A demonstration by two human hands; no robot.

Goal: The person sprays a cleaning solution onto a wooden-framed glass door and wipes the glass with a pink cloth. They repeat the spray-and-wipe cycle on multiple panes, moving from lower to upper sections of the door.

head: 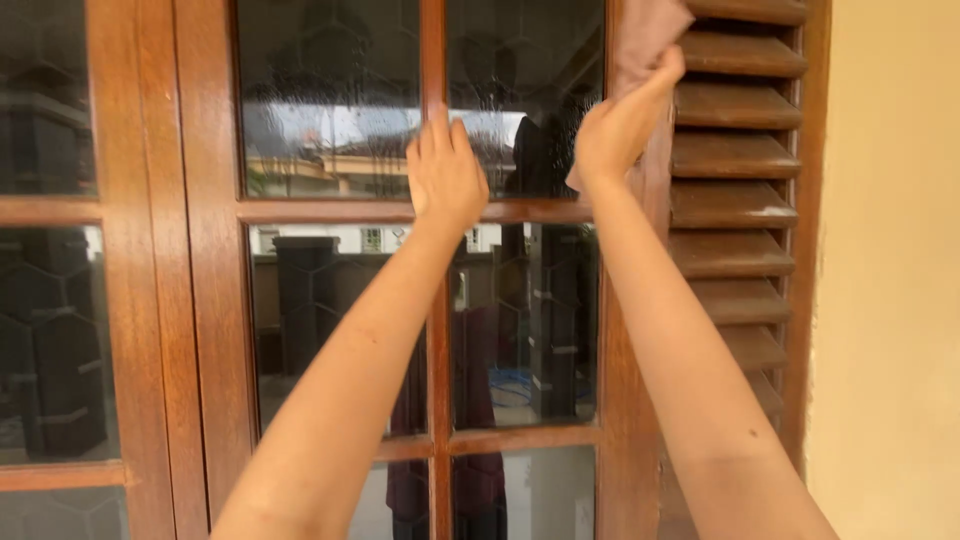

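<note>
— Both hands are up against the window, seen from the head camera. Where is each one?

— Left hand (445, 172) lies flat and open, fingers together and pointing up, pressed on the wooden bars (432, 300) where the upright one crosses the horizontal one. It holds nothing.

— And the other?

— Right hand (625, 125) is closed around a pinkish-brown cloth (648, 35). The cloth bunches up above the fist and reaches the top edge of the picture; a small corner of it hangs out below the wrist.

— Where does the cloth sit against the window?

— On the wooden frame post (625, 400) at the right edge of the glazed part, just beside the louvred shutter (735, 200). It overlaps the inner ends of the top slats; whether it presses on the slats or only on the post, I cannot tell.

— What about the glass?

— Upper right pane (520, 100) lies between the two hands. It looks streaked and smeared along its lower part, and it reflects roofs, a pale sky and a dark figure. Panes below reflect a fence and a dark pillar.

— Anything else around?

— Another glazed leaf (50, 300) stands at the left with the same brown wood, and a plain cream wall (890, 300) runs down the right side beyond the shutter.
</note>
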